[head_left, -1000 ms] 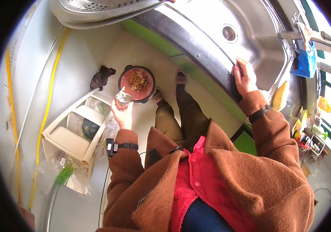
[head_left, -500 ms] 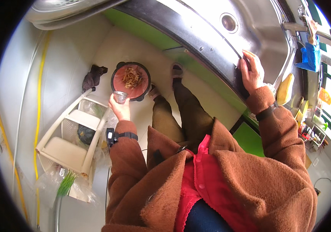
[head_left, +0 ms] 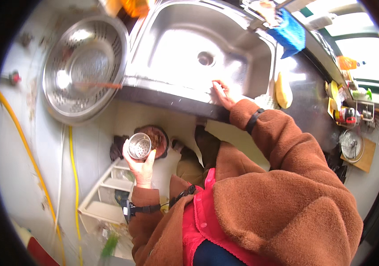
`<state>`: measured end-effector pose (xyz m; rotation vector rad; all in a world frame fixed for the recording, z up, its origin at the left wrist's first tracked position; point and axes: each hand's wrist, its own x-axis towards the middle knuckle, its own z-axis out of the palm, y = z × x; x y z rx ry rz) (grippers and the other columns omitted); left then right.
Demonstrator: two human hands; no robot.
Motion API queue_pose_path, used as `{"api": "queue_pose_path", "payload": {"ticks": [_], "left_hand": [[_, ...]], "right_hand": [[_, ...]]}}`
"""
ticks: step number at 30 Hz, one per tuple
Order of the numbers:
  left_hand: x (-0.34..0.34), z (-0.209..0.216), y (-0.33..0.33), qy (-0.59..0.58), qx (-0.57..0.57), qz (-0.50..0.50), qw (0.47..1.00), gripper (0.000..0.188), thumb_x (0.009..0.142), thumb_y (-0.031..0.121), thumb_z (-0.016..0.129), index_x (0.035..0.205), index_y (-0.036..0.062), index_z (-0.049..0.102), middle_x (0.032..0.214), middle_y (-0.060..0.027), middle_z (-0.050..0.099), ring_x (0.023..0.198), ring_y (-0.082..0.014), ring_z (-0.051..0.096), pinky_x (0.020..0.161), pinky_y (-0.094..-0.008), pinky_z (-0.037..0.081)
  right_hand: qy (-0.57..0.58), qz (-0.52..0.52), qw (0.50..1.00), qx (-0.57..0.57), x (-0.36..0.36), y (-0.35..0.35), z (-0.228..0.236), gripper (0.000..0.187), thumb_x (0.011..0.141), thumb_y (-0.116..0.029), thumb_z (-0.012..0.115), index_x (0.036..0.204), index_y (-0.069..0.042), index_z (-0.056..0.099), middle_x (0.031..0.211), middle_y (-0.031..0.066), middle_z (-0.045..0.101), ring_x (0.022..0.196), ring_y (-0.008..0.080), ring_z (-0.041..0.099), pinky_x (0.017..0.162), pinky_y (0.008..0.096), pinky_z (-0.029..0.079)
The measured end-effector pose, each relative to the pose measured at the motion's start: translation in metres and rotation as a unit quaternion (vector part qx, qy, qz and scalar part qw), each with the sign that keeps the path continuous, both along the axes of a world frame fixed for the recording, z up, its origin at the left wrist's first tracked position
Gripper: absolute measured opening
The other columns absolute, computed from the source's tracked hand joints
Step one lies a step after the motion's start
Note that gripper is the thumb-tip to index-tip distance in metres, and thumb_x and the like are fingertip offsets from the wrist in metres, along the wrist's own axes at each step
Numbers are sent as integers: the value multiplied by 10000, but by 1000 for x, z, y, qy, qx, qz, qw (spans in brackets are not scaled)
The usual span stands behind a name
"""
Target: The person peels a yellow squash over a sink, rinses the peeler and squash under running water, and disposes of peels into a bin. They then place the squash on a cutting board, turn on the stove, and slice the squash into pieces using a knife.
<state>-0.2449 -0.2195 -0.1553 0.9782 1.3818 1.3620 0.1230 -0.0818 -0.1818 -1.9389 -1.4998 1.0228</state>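
Note:
My left hand (head_left: 140,167) is closed round a metal sink strainer basket (head_left: 139,147), a small round cup with holes in its bottom. I hold it up over a round bin (head_left: 162,137) on the floor, which partly shows behind the strainer. My right hand (head_left: 224,94) lies at the front rim of the steel sink (head_left: 167,53), fingers stretched out, nothing seen in them. A round drain hole (head_left: 205,59) shows in the sink's bottom.
A large steel colander (head_left: 85,68) stands left of the sink, with a reddish stick across it. Right of the sink lies a yellow, elongated vegetable or fruit (head_left: 283,91); a blue cloth (head_left: 289,35) hangs behind. A white shelf rack (head_left: 105,199) stands below left.
My left hand has raised the strainer from the bin toward me, its perforated bottom now visible. My view has shifted up and left, showing more sink and the colander. My right hand stays at the sink edge.

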Motion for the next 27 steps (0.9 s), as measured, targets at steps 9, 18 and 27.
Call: {"api": "queue_pose_path", "payload": {"ticks": [9, 18, 27], "left_hand": [[115, 80, 148, 69, 41, -160, 984, 811, 715, -19, 828, 1390, 37, 384, 1293, -132, 500, 1170, -217, 536, 980, -344, 484], [202, 97, 230, 158, 26, -197, 967, 712, 747, -19, 807, 1334, 32, 407, 1247, -132, 541, 1076, -195, 604, 927, -314, 530], [234, 68, 284, 278, 84, -221, 931, 711, 741, 3, 825, 1324, 39, 420, 1256, -132, 538, 1075, -202, 615, 927, -315, 532]], "right_hand": [[84, -444, 884, 118, 98, 126, 5, 536, 902, -321, 655, 1304, -2, 497, 1090, 166, 659, 1010, 274, 625, 898, 380, 478], [-166, -207, 960, -83, 173, 154, 52, 560, 1024, -482, 312, 1445, -118, 375, 1422, 169, 461, 1252, 303, 496, 1019, 398, 409], [-196, -189, 948, -163, 186, 146, 46, 431, 1009, -391, 345, 1331, -141, 485, 1301, 108, 517, 1185, 251, 507, 1000, 364, 420]]}}
